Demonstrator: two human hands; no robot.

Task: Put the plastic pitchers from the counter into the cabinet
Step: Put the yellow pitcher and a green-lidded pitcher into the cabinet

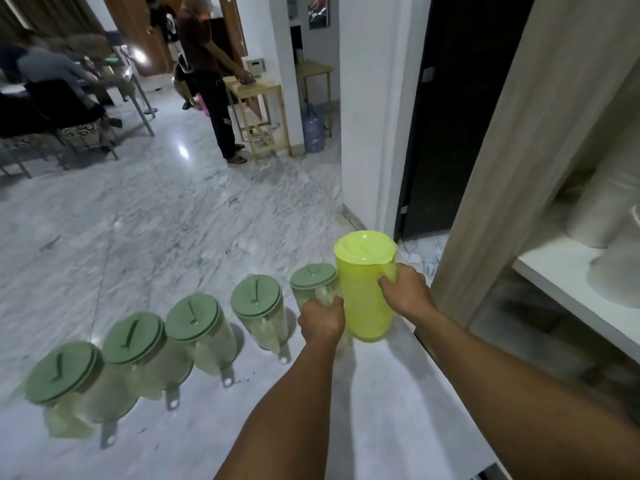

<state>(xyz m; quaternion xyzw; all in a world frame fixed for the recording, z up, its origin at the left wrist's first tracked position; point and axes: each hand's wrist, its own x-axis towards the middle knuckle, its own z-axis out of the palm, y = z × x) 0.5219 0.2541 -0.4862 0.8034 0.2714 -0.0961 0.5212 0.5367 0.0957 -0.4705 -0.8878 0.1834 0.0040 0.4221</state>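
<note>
Six pitchers are seen on the bench [398,393]. The yellow pitcher [363,289] is gripped at its handle by the right hand [407,292], the nearest green-lidded pitcher [313,282] by the left hand [322,322]. None appears placed in the cabinet [571,271] yet.

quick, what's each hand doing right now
Left hand: closed on the handle of the clear pitcher with the green lid.
Right hand: closed on the yellow pitcher handle.

- We see our left hand [322,322] bare, no ring or glove.
- Our right hand [405,292] is bare too.
- Both forearms show no sleeves, watch or band.
</note>
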